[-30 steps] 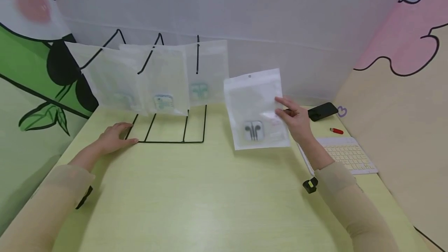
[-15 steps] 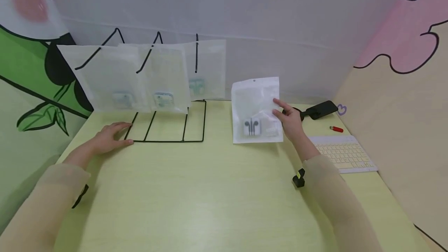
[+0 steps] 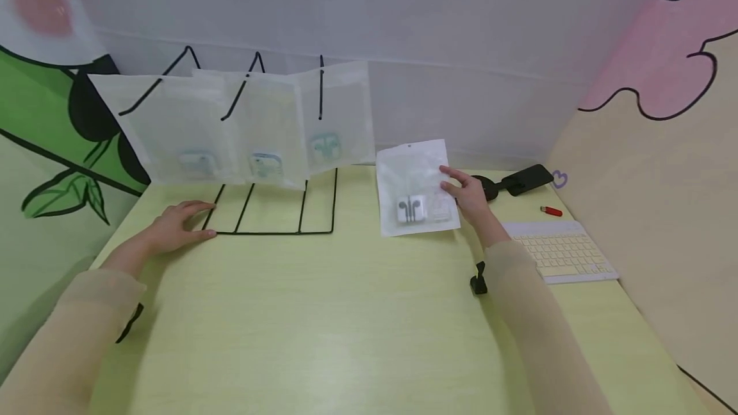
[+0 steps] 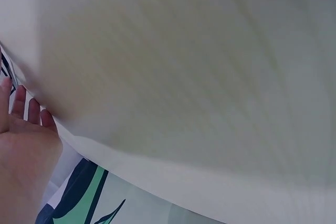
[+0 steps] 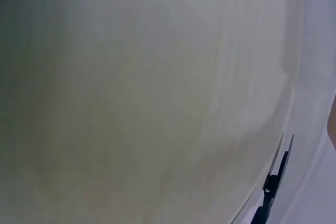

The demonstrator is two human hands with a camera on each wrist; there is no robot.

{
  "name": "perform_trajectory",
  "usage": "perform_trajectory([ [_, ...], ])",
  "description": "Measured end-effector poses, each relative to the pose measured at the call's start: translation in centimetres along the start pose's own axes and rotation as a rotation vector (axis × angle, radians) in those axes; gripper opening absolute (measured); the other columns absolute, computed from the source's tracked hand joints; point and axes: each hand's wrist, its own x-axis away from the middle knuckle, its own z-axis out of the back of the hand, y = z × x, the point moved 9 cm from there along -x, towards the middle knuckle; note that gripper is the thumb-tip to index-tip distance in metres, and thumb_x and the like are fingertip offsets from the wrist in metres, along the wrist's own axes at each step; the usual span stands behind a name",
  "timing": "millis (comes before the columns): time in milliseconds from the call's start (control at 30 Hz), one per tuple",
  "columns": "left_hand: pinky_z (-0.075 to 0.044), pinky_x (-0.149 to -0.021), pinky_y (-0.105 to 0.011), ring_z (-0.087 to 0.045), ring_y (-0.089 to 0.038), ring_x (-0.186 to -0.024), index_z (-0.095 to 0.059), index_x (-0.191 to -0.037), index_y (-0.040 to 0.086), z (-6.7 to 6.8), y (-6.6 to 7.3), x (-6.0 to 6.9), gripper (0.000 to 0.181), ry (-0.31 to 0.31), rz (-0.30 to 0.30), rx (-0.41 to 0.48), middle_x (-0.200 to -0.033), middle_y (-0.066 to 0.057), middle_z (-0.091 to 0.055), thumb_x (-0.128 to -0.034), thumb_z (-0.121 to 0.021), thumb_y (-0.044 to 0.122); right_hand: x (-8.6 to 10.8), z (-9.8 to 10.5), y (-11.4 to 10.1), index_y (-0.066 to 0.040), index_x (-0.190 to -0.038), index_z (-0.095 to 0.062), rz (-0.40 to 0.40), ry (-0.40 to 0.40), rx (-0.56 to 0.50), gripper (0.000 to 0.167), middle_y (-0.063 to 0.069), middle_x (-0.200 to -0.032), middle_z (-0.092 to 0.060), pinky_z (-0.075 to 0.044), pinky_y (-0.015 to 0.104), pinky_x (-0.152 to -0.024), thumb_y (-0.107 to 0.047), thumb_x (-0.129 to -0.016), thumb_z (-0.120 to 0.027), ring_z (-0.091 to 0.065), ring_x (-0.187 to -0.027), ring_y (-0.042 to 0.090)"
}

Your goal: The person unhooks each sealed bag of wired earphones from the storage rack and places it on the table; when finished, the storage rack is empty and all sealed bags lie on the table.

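Observation:
My right hand (image 3: pixel 468 196) pinches the right edge of a white zip bag (image 3: pixel 398 171) just above the table, in the head view. White earphones (image 3: pixel 410 209) show through a window in its lower part. On the left, my left hand (image 3: pixel 173 230) rests at the front left corner of a black wire rack (image 3: pixel 277 233), thumb and fingers spread. Several similar white bags (image 3: pixel 262 114) hang from the rack's arms. In the left wrist view the left fingers (image 4: pixel 34 113) look loosely extended. Only a sliver of skin (image 5: pixel 332 124) shows in the right wrist view.
A black object (image 3: pixel 527 179) with a flat rectangular end and a rounded end lies at the back right. Near it are a red stick (image 3: pixel 551 211) and a white keyboard (image 3: pixel 562 255). A pale wall (image 3: pixel 461 50) stands behind the table (image 3: pixel 323 312).
My right hand has moved a little left and lowered the bag towards the table. The left hand has barely shifted. The hanging bags have swung slightly.

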Motion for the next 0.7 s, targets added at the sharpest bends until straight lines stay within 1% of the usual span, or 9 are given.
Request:
perform_trajectory([
  [67,-0.02,-0.094,-0.072,-0.02,-0.059,-0.127,-0.036,-0.144,0.005,0.0,0.2,0.0,0.074,-0.002,-0.002,0.005,-0.146,-0.032,-0.025,-0.0875,-0.064,0.045,-0.2,0.0,0.2,-0.003,-0.136,-0.05,-0.032,-0.006,0.043,0.047,0.013,-0.148,-0.035,-0.052,0.017,-0.062,-0.001,-0.09,-0.061,-0.059,-0.096,0.009],
  [133,-0.021,-0.094,-0.072,-0.021,-0.059,-0.127,-0.036,-0.144,0.005,0.1,0.4,-0.1,0.074,-0.001,-0.004,0.008,-0.145,-0.032,-0.025,-0.0876,-0.064,0.044,-0.3,0.0,0.4,-0.007,-0.136,-0.051,-0.068,-0.017,0.093,0.048,0.011,-0.149,-0.035,-0.053,0.02,-0.061,-0.003,-0.09,-0.062,-0.061,-0.078,0.011],
  [233,-0.021,-0.093,-0.072,-0.021,-0.059,-0.127,-0.036,-0.143,0.005,0.2,0.6,-0.1,0.073,0.0,-0.007,0.009,-0.145,-0.032,-0.025,-0.0876,-0.065,0.043,-0.5,-0.1,0.6,-0.011,-0.137,-0.051,-0.091,-0.04,0.164,0.05,0.009,-0.149,-0.036,-0.052,0.021,-0.06,-0.004,-0.089,-0.064,-0.06,-0.071,0.008],
  [300,-0.021,-0.094,-0.072,-0.021,-0.059,-0.127,-0.037,-0.143,0.005,0.2,0.6,-0.1,0.073,0.002,-0.008,0.007,-0.145,-0.032,-0.025,-0.0876,-0.065,0.042,-0.7,0.0,1.0,-0.012,-0.137,-0.051,-0.107,-0.058,0.2,0.052,0.008,-0.15,-0.035,-0.048,0.021,-0.057,-0.005,-0.088,-0.066,-0.055,-0.064,0.009],
  [367,-0.021,-0.094,-0.072,-0.02,-0.06,-0.127,-0.036,-0.143,0.004,0.2,0.6,-0.1,0.073,0.0,-0.007,0.006,-0.145,-0.032,-0.025,-0.0877,-0.065,0.042,-1.0,0.0,1.8,-0.015,-0.138,-0.05,-0.132,-0.083,0.233,0.056,0.006,-0.152,-0.031,-0.047,0.021,-0.06,-0.007,-0.086,-0.068,-0.056,-0.073,0.012],
  [467,-0.02,-0.095,-0.072,-0.02,-0.06,-0.126,-0.037,-0.142,0.004,0.2,0.6,-0.1,0.072,-0.002,-0.008,0.007,-0.145,-0.032,-0.025,-0.0878,-0.065,0.041,-1.5,0.0,3.1,-0.021,-0.142,-0.046,-0.166,-0.132,0.295,0.062,0.004,-0.156,-0.022,-0.048,0.025,-0.07,-0.012,-0.085,-0.07,-0.057,-0.104,0.02],
  [533,-0.021,-0.095,-0.072,-0.02,-0.06,-0.126,-0.037,-0.142,0.003,0.2,0.6,-0.1,0.072,-0.003,-0.007,0.01,-0.145,-0.033,-0.024,-0.0878,-0.065,0.041,-1.8,-0.1,3.8,-0.024,-0.144,-0.042,-0.175,-0.17,0.332,0.065,0.005,-0.157,-0.018,-0.05,0.032,-0.084,-0.015,-0.085,-0.07,-0.044,-0.129,0.028],
  [567,-0.021,-0.094,-0.072,-0.02,-0.06,-0.126,-0.036,-0.142,0.003,0.2,0.7,-0.1,0.072,-0.004,-0.007,0.01,-0.145,-0.033,-0.024,-0.0878,-0.065,0.041,-1.9,-0.2,4.1,-0.025,-0.145,-0.04,-0.173,-0.185,0.361,0.067,0.005,-0.158,-0.016,-0.049,0.036,-0.09,-0.018,-0.085,-0.07,-0.037,-0.135,0.03],
  [700,-0.021,-0.094,-0.073,-0.02,-0.061,-0.126,-0.036,-0.142,0.003,0.2,0.7,0.0,0.073,-0.006,-0.001,0.006,-0.145,-0.033,-0.024,-0.0878,-0.065,0.041,-2.4,-0.8,4.7,-0.025,-0.148,-0.034,-0.142,-0.254,0.545,0.074,0.008,-0.157,-0.015,-0.041,0.047,-0.101,-0.027,-0.084,-0.072,-0.034,-0.134,0.038],
])
